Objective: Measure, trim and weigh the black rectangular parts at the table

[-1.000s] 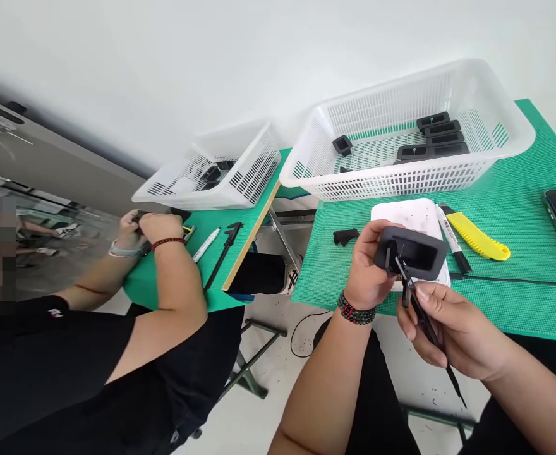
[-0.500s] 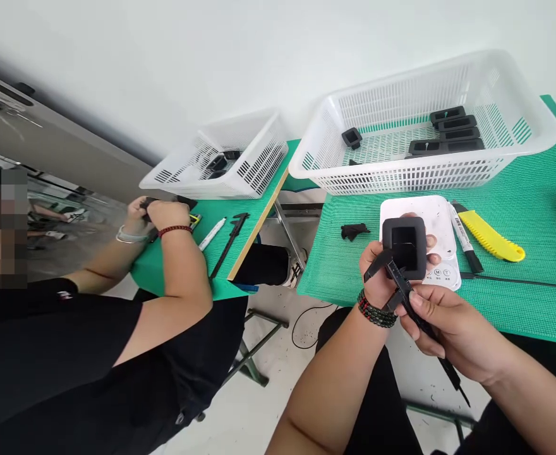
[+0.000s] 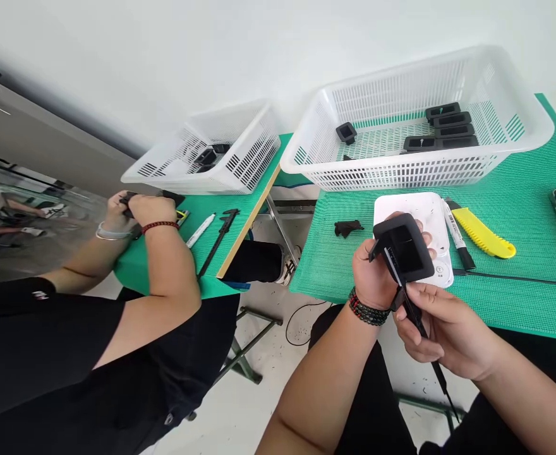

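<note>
The black frame [image 3: 419, 242] is in the left hand [image 3: 371, 278], whose fingers curl round its back, tips showing past the right edge. The fingers of the right hand [image 3: 453, 328] pinch a black caliper [image 3: 395, 268], its beam running along the left side of the frame's opening. Compared with half a second ago, the frame is turned from square to slanting, and the caliper has shifted from the lower-left corner to further up that side.

Beneath the left fingers sits a white scale [image 3: 436, 215], partly hidden. Right of these fingers lie a marker [image 3: 457, 232] and a yellow knife [image 3: 484, 230]; left of them, a black scrap [image 3: 348, 227]. Beyond the fingertips stands a white basket [image 3: 420, 172] holding several black pieces [image 3: 454, 131]. All rest on a green-covered worktop [image 3: 519, 303].

Well left of the fingers, a co-worker [image 3: 60, 341] is at a second worktop [image 3: 247, 203] bearing another basket [image 3: 178, 182]. Below the hands, the pale floor [image 3: 278, 366] shows dark specks; a white wall [image 3: 306, 50] rises behind the baskets.
</note>
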A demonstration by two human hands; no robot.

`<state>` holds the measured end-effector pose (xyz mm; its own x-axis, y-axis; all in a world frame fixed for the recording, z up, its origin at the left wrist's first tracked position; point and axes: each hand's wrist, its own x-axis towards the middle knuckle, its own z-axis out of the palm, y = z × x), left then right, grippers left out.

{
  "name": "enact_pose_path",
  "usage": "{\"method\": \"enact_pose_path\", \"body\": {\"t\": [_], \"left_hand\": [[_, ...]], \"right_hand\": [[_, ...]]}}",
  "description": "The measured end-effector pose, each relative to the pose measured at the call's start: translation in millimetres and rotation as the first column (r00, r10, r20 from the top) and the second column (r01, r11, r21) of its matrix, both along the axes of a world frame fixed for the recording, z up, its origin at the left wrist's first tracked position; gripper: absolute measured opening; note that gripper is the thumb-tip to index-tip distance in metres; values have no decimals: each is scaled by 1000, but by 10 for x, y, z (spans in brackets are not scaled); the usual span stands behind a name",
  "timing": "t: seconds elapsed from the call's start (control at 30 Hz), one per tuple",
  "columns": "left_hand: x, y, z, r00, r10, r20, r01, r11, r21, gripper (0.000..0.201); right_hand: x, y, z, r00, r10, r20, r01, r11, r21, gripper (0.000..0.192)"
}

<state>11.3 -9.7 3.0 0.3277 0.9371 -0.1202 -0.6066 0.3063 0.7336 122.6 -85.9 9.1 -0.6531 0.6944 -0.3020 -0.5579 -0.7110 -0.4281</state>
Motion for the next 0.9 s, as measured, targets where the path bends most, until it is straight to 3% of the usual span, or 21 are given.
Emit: {"method": "enact_pose_path", "body": {"t": [0.17, 0.4, 0.63, 0.77, 0.9], "left_hand": [[21, 12, 8, 999, -27, -25, 29, 996, 84, 60], [86, 19, 7, 996, 23, 87, -26, 999, 34, 50], [124, 9, 34, 994, 102, 31, -102, 995, -1, 54], [139, 8, 28, 987, 157, 40, -157, 988, 5, 57], [133, 2, 34, 986, 132, 101, -134, 991, 16, 58]], "right_hand": [[-17, -16, 7, 999, 11, -35, -11, 1000, 11, 26], [-70, -32, -5, 995, -45, 84, 41, 998, 46, 36], [-96, -76, -11, 987, -42, 155, 39, 999, 23, 47], [-112, -104, 1, 997, -28, 78, 30, 999, -18, 44], [-115, -100, -7, 1000, 0, -23, -2, 999, -53, 40]]}}
